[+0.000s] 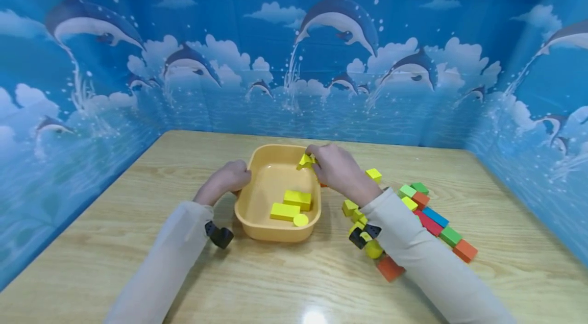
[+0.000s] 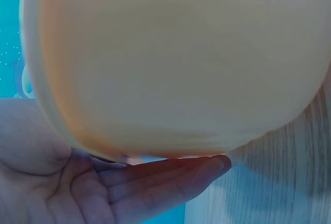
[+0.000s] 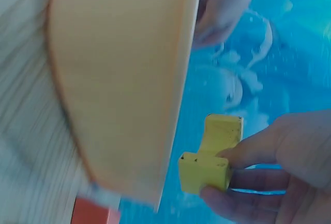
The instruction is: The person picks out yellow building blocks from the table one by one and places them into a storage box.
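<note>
My left hand (image 1: 229, 177) grips the left rim of an orange-yellow plastic tub (image 1: 268, 176), its fingers (image 2: 165, 185) against the outer wall in the left wrist view. Over the tub's far right side, my right hand (image 1: 337, 168) pinches a yellow arch-shaped block (image 3: 204, 169) between thumb and fingers. Two yellow rectangular blocks, a farther one (image 1: 297, 198) and a nearer one (image 1: 284, 211), lie inside the tub near a yellow round block (image 1: 300, 220).
Right of the tub, several yellow blocks (image 1: 350, 207) lie partly under my right forearm. Beyond them are green (image 1: 450, 235), red (image 1: 430, 223), blue (image 1: 435, 216) and orange blocks (image 1: 465, 251). A dolphin-print curtain (image 1: 275, 104) encloses the wooden table (image 1: 257, 283).
</note>
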Demonstrator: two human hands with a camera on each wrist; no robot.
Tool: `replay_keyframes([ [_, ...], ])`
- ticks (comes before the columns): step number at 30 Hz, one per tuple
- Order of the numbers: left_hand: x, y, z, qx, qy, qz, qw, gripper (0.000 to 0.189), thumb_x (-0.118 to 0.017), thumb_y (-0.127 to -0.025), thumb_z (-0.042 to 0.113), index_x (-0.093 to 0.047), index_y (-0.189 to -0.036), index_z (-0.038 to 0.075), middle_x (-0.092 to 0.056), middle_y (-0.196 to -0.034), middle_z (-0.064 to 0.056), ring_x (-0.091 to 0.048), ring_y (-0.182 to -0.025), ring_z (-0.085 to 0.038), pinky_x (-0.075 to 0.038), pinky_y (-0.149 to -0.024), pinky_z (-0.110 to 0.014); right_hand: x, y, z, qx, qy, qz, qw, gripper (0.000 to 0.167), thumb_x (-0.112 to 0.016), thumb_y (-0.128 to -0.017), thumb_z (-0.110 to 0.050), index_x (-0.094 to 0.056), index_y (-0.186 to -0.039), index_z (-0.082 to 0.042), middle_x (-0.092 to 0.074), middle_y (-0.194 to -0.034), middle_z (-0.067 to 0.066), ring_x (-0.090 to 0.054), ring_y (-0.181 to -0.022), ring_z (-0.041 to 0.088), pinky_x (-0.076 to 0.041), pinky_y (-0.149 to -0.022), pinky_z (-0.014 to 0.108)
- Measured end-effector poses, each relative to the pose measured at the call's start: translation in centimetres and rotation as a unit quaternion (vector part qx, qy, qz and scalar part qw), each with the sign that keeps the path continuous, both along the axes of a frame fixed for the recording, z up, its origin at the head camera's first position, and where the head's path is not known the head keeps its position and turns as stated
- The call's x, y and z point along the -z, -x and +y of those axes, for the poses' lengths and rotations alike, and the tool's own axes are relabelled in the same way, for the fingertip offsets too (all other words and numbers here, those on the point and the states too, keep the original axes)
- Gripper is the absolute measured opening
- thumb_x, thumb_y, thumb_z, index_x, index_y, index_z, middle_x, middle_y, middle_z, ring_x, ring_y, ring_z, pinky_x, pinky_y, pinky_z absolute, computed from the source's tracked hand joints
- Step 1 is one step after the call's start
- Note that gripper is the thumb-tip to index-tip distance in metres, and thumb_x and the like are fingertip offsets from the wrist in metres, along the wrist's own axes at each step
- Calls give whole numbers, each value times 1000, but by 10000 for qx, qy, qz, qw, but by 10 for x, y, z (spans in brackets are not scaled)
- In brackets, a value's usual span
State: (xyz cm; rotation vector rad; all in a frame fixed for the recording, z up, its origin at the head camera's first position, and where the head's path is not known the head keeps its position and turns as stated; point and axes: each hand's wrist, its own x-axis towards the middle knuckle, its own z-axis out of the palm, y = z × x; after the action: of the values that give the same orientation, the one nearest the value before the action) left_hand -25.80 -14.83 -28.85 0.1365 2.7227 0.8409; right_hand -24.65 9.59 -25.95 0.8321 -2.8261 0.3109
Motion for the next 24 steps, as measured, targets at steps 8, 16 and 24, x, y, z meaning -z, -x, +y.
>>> replay_keyframes([
  [8, 1, 2, 2, -30, 39, -39, 10000, 23, -35, -101, 13, -51, -91, 0, -54, -77, -11, -52, -64, -20, -48, -67, -37, 14, -12, -50, -856, -264, 254, 9957, 19, -58, -94, -3, -66, -111, -8, -70, -97, 7, -63, -75, 17, -52, -63, 27],
  [16, 2, 4, 1, 5, 130, 0, 9999, 21, -37, -97, 9, -52, -87, 0, -53, -73, -9, -51, -60, -17, -47, -62, -32, 32, -14, -71, -1608, -716, 323, 9839, 32, -61, -83, 11, -65, -107, -11, -67, -92, 3, -63, -81, 15, -52, -69, 25],
  [24, 2, 5, -1, -65, 56, -121, 9999, 21, -36, -99, 10, -52, -91, -1, -52, -73, -9, -49, -59, -17, -46, -62, -32, 41, -9, -73, -1667, -882, -24, 9820, 31, -64, -81, 10, -68, -102, -12, -69, -99, 2, -64, -86, 15, -52, -75, 24],
])
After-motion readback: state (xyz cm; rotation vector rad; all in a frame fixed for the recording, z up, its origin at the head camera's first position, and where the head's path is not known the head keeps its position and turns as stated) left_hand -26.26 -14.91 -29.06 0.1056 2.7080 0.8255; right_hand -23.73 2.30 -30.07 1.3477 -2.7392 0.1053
